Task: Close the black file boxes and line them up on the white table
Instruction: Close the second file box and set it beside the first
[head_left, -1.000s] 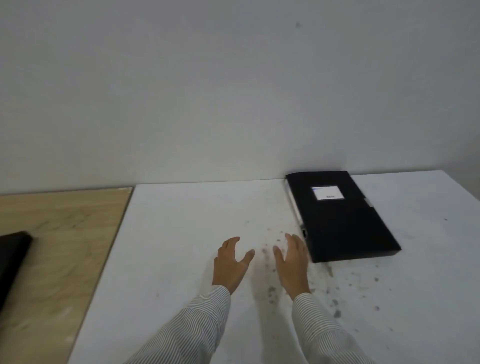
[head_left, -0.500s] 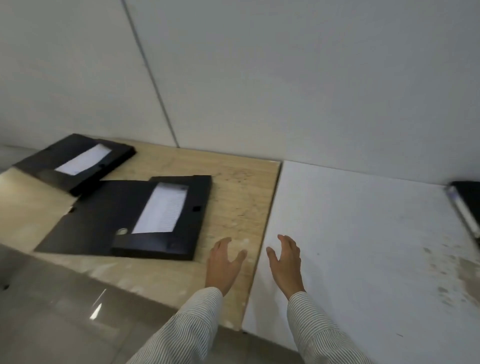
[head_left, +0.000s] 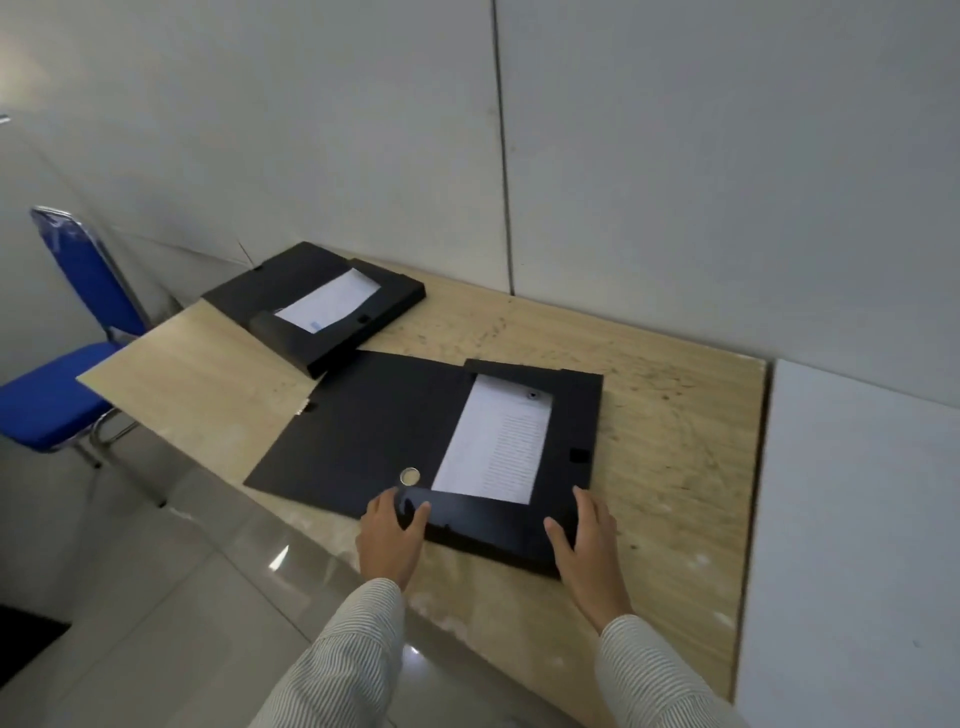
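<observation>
Both arms wear long sleeves of pale cloth with fine dark pinstripes — shirt sleeves, by the look. The left hand (head_left: 390, 540) and right hand (head_left: 589, 551) are bare — no gloves.

I see pale grey panelled walls (head_left: 675, 156), a glossy tiled floor (head_left: 156, 597) catching light, a blue chair (head_left: 57, 384) at left, and a wooden counter (head_left: 675, 441).

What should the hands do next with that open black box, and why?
Probably fold the flat lid over the paper. The near file box lies open on the wooden table, with the left hand and right hand at its front edge.
</observation>
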